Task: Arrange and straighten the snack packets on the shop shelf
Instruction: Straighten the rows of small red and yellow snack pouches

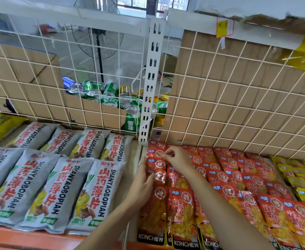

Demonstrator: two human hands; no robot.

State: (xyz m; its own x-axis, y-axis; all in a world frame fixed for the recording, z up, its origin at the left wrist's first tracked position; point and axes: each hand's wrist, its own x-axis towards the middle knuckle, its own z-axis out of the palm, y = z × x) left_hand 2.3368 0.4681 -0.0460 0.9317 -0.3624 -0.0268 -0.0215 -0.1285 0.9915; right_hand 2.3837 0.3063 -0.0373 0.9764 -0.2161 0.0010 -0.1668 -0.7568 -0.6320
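I see red packets [229, 188] with white round marks and black bottom bands, grey packets [40, 186] with red and black letters, yellow packets [303, 177], green cans [110, 91], brown cardboard [220, 87].

Both arms rise from the bottom edge toward the frame's centre. The left forearm [110, 219] and right forearm [225, 208] are bare, with no sleeve in view. The left hand [142, 184] and right hand [179, 160] are uncovered, with slim fingers [169, 151].
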